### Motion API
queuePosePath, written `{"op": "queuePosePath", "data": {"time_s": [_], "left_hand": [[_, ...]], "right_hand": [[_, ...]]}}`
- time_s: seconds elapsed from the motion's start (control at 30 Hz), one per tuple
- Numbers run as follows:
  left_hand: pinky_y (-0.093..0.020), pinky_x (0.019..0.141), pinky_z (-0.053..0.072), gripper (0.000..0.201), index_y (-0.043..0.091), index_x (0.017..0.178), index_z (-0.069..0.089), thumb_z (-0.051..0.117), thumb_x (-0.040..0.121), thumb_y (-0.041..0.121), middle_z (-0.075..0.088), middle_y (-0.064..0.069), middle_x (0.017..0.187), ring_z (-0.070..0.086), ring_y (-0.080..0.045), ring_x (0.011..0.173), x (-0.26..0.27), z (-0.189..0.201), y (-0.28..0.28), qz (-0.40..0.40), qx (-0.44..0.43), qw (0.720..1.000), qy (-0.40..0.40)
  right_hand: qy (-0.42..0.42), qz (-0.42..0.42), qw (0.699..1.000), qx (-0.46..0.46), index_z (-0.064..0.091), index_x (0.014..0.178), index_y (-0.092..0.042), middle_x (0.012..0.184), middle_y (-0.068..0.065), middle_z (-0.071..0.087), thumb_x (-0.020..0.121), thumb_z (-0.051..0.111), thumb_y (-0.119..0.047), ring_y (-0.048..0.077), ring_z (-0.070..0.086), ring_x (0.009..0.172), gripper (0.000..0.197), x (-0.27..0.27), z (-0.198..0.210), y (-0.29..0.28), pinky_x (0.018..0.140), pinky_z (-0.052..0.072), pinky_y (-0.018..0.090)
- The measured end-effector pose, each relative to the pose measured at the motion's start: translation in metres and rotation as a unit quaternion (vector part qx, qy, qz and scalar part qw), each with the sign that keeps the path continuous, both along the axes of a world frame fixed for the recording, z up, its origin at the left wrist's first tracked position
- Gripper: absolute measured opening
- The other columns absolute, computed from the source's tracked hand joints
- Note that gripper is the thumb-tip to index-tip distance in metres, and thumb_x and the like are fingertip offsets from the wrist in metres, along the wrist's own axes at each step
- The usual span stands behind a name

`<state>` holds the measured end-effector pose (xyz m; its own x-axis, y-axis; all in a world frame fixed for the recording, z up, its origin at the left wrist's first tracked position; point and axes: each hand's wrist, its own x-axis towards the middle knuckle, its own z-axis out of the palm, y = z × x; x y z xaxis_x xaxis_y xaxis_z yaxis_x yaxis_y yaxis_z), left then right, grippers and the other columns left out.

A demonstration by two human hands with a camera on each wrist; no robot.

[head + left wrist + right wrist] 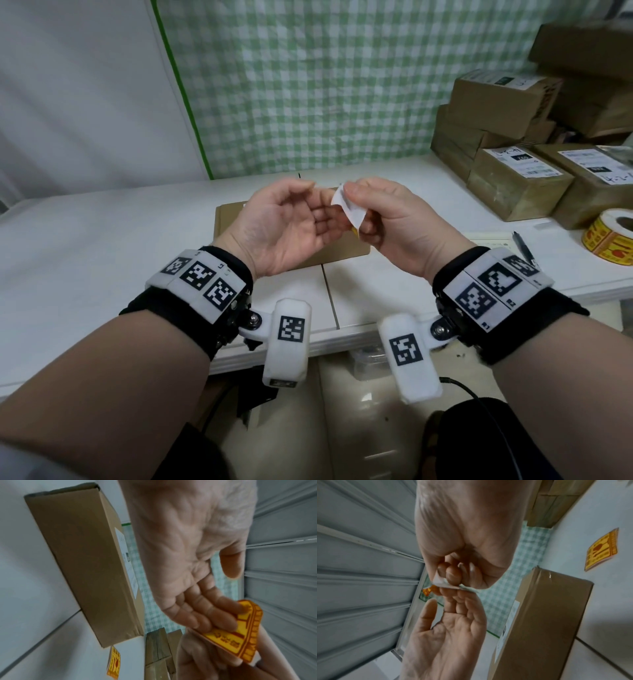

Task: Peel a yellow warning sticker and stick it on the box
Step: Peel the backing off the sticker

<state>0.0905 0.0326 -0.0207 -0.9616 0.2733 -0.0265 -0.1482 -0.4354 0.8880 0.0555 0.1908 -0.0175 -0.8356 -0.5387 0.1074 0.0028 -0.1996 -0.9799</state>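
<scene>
My right hand [363, 215] pinches a yellow warning sticker [349, 206] between thumb and fingers, its white backing turned toward me. In the left wrist view the sticker's [240, 639] yellow printed face shows, bent into a curve. My left hand [308, 207] is palm up with its thumb apart, and its fingertips [228, 609] rest on that yellow face. Both hands hover above a flat brown cardboard box [239, 219] lying on the white table [102, 240]. The box [547, 615] carries a white label on one side.
A roll of yellow warning stickers [609, 236] stands at the table's right edge, with a pen [522, 246] beside it. Stacked labelled parcels [513, 137] fill the back right. A loose yellow sticker [602, 549] lies on the table near the box.
</scene>
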Motion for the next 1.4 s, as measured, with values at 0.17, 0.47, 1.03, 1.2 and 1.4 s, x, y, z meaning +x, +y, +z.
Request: {"op": "queuePosePath", "data": {"time_s": [0.17,0.47,1.03,1.2,1.4], "left_hand": [[-0.025,0.057,0.04,0.028,0.01,0.081,0.061,0.05,0.09,0.034,0.051,-0.009,0.075,0.047,-0.017,0.062,-0.004,0.007,0.004,0.042,-0.2,0.979,0.008],[-0.028,0.065,0.036,0.035,-0.004,0.105,0.055,0.06,0.083,0.023,0.051,-0.018,0.093,0.044,-0.028,0.086,-0.004,0.008,0.001,0.053,-0.232,0.971,0.017],[-0.026,0.069,0.039,0.023,0.004,0.109,0.044,0.047,0.09,0.017,0.049,-0.012,0.084,0.047,-0.017,0.075,-0.001,-0.001,0.011,0.037,-0.094,0.993,0.054],[-0.032,0.077,0.047,0.02,0.003,0.077,0.048,0.04,0.094,0.009,0.056,-0.017,0.085,0.055,-0.025,0.078,0.002,0.0,0.013,0.043,-0.048,0.995,0.076],[-0.038,0.089,0.047,0.025,0.005,0.073,0.047,0.036,0.096,0.006,0.063,-0.018,0.085,0.061,-0.029,0.085,0.003,0.004,0.009,0.054,-0.042,0.994,0.082]], "right_hand": [[0.065,0.034,0.996,0.057,0.042,0.059,-0.015,0.064,0.011,0.048,0.083,0.057,-0.024,0.01,0.036,0.047,0.03,0.001,-0.002,-0.001,0.045,0.027,0.018],[0.089,0.018,0.989,0.12,0.056,0.062,-0.014,0.057,0.002,0.046,0.083,0.055,-0.038,0.011,0.037,0.046,0.032,0.0,0.0,-0.001,0.046,0.028,0.021],[-0.059,0.02,0.997,-0.038,0.052,0.071,-0.009,0.063,0.004,0.057,0.082,0.063,-0.021,0.02,0.05,0.061,0.019,-0.004,-0.005,-0.008,0.063,0.036,0.029],[-0.113,-0.011,0.985,-0.127,0.054,0.071,-0.011,0.064,0.002,0.053,0.086,0.058,-0.019,0.015,0.045,0.063,0.017,-0.004,-0.011,-0.011,0.061,0.03,0.026],[-0.092,-0.024,0.991,-0.094,0.056,0.077,-0.009,0.06,-0.002,0.055,0.093,0.051,-0.022,0.01,0.047,0.055,0.021,-0.005,-0.008,-0.009,0.054,0.035,0.02]]}}
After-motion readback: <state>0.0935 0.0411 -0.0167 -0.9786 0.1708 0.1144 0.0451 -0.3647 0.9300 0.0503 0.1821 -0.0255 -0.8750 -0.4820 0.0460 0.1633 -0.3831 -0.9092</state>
